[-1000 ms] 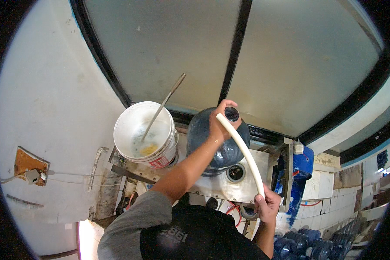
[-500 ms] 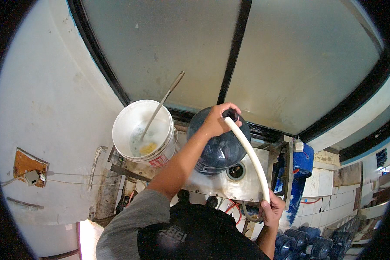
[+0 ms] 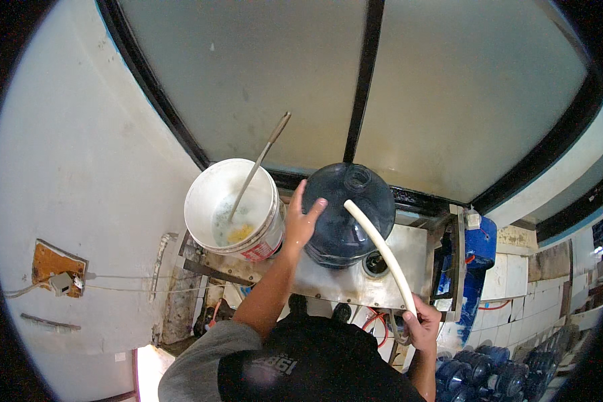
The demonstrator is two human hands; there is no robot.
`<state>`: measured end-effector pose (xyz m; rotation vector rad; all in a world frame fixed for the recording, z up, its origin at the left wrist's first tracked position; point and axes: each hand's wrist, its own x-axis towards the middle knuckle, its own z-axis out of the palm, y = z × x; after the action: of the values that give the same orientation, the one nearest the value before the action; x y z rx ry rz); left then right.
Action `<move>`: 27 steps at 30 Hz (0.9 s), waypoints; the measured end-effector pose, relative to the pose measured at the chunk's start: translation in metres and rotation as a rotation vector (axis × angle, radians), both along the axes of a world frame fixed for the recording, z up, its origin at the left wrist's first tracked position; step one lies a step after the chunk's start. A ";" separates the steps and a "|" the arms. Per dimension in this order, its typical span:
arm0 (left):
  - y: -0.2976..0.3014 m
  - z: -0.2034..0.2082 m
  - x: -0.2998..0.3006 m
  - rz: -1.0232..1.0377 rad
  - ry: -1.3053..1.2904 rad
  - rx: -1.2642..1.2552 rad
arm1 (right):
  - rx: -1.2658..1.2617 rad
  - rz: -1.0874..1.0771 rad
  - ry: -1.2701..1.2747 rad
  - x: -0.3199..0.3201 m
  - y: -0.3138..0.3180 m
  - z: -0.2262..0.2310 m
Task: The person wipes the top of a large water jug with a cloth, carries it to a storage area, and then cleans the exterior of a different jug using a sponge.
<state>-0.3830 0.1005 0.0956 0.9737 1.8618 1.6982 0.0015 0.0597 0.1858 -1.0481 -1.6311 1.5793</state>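
Observation:
A large dark-blue water jug [image 3: 345, 231] stands upright on a metal counter, its open neck [image 3: 357, 178] facing up. My left hand [image 3: 303, 218] lies against the jug's left side, thumb and fingers apart, not wrapped round anything. In my right hand [image 3: 422, 323], at the counter's right front, I grip a white hose [image 3: 388, 258]. Its free end arcs up and left over the front of the jug, a little short of the neck. I cannot tell whether the hose touches the jug.
A white bucket [image 3: 272, 231] stands left of the jug, with a long-handled tool [image 3: 258, 161], cloudy water and something yellow inside. A round drain hole [image 3: 375, 264] sits in the metal counter [image 3: 321, 281]. Frosted panels rise behind. Several blue jugs [image 3: 476, 368] stand low at the right.
My left hand has let go of the jug's neck and moved down-left to its side. The hose end has come away from the neck. The view has shifted slightly.

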 end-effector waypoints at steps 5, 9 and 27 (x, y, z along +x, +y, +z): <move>0.009 -0.022 -0.035 -0.017 -0.245 -0.103 | 0.105 0.007 0.037 -0.009 0.003 0.001; 0.043 0.041 -0.024 -0.408 0.737 -0.022 | 0.043 0.020 0.011 -0.015 0.006 0.017; 0.082 0.084 0.023 -0.459 0.332 0.038 | 0.133 -0.063 0.110 -0.014 0.007 0.014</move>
<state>-0.3597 0.1827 0.1796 1.6343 1.6229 1.3595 -0.0122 0.0662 0.2002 -0.9182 -1.5902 1.4410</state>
